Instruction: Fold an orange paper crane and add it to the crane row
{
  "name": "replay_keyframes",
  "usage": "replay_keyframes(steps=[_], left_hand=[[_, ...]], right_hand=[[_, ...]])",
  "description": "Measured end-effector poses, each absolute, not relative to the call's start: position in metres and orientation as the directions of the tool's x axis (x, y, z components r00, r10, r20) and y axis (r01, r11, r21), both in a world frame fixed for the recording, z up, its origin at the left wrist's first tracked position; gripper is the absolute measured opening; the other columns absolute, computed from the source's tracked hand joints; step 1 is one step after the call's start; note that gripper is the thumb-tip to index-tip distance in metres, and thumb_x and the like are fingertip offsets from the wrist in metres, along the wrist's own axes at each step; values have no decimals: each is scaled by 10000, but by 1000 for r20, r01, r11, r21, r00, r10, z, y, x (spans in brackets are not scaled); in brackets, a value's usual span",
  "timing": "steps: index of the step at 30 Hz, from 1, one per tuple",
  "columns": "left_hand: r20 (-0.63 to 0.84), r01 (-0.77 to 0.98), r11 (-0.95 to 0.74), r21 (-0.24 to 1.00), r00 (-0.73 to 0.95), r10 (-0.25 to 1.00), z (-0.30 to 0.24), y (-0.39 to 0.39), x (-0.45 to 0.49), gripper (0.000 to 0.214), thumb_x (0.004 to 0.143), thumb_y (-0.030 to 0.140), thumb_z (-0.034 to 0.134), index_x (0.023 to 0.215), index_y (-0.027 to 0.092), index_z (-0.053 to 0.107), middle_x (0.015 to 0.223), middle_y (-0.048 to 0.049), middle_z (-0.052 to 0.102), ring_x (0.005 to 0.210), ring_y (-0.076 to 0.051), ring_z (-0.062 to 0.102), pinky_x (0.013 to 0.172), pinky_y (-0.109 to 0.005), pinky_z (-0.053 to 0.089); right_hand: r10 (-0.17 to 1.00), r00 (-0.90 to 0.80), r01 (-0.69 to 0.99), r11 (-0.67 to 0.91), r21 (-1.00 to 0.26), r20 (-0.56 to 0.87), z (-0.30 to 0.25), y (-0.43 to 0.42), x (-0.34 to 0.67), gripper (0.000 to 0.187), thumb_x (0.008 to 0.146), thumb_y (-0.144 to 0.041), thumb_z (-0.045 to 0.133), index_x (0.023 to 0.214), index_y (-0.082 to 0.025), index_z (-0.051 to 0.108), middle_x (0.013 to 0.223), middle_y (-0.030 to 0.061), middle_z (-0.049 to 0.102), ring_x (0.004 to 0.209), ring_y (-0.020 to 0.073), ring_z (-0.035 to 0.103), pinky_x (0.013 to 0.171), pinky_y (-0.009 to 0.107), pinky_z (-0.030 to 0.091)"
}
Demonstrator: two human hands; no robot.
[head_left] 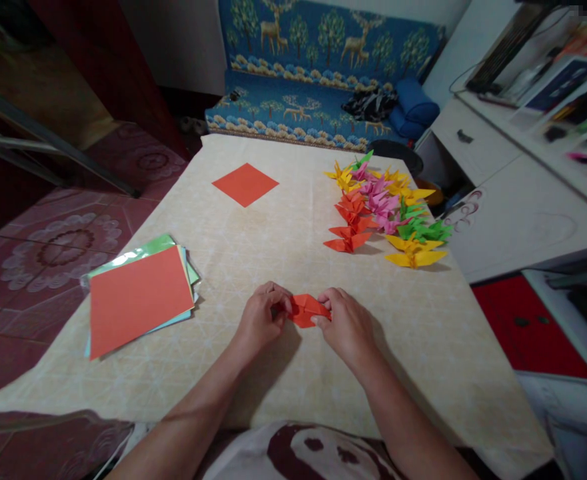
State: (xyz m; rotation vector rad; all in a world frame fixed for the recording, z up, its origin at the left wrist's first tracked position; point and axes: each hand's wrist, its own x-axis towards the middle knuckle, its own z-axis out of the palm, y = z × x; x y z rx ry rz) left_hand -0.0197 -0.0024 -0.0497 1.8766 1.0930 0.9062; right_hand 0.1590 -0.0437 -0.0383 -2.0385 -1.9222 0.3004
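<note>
Between my two hands is a folded piece of red origami paper [305, 311], held just above the table near its front. My left hand [267, 313] pinches its left end with thumb and fingers. On the other end, my right hand [344, 321] grips with the thumb in front and fingers behind. Parts of both ends are hidden by my fingers. Farther back lies a flat red paper square [246, 185], turned corner toward me. At the right sits a group of folded paper cranes [383, 203] in red, pink, yellow and green.
A stack of coloured paper with a red sheet [140, 300] on top lies at the left of the cloth-covered table [263, 253]. Behind the table stands a blue patterned sofa [293, 100]. A white cabinet [533, 213] is close on the right; a metal frame [53, 140] stands left.
</note>
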Motion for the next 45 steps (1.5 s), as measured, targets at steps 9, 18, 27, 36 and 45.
replay_keyframes(steps=[9, 18, 27, 36, 45], left_hand=[[258, 180, -285, 942, 155, 954, -56, -10, -29, 176, 773, 79, 551, 881, 181, 644, 985, -76, 603, 960, -186, 588, 842, -340, 481], [-39, -203, 32, 979, -31, 999, -41, -21, -18, 239, 802, 343, 638, 965, 192, 550, 879, -31, 615, 772, -153, 636, 659, -284, 541], [-204, -281, 237, 930, 143, 969, -36, -17, -5, 261, 751, 392, 685, 755, 132, 679, 645, -23, 639, 543, -101, 536, 546, -220, 411], [-159, 161, 76, 984, 609, 777, -14, 34, -44, 271, 671, 306, 738, 868, 147, 638, 580, 20, 602, 501, -95, 502, 469, -184, 323], [-15, 316, -476, 821, 845, 535, -25, 37, -17, 137, 625, 174, 751, 739, 184, 676, 644, 17, 630, 599, -129, 570, 540, -212, 382]], right_hand=[[994, 111, 897, -103, -430, -6, -30, -44, 159, 104, 689, -199, 664, 625, -210, 583, 666, -5, 594, 586, 141, 522, 522, 248, 309], [934, 334, 91, -169, -981, -129, -29, -55, 139, 228, 728, -386, 637, 734, -159, 614, 650, 11, 610, 603, 160, 538, 550, 243, 409], [969, 219, 71, -132, -989, -114, -28, -65, 121, 263, 720, -386, 676, 862, -172, 617, 777, 24, 667, 699, 180, 599, 629, 259, 467], [938, 116, 584, 201, -786, 326, -24, -84, 157, 205, 821, -234, 574, 1024, -210, 587, 952, 69, 616, 835, 191, 594, 756, 334, 492], [857, -361, 740, 503, -447, 368, -29, -85, 155, 286, 785, -85, 567, 997, -254, 657, 1057, 59, 615, 1022, 225, 527, 890, 415, 461]])
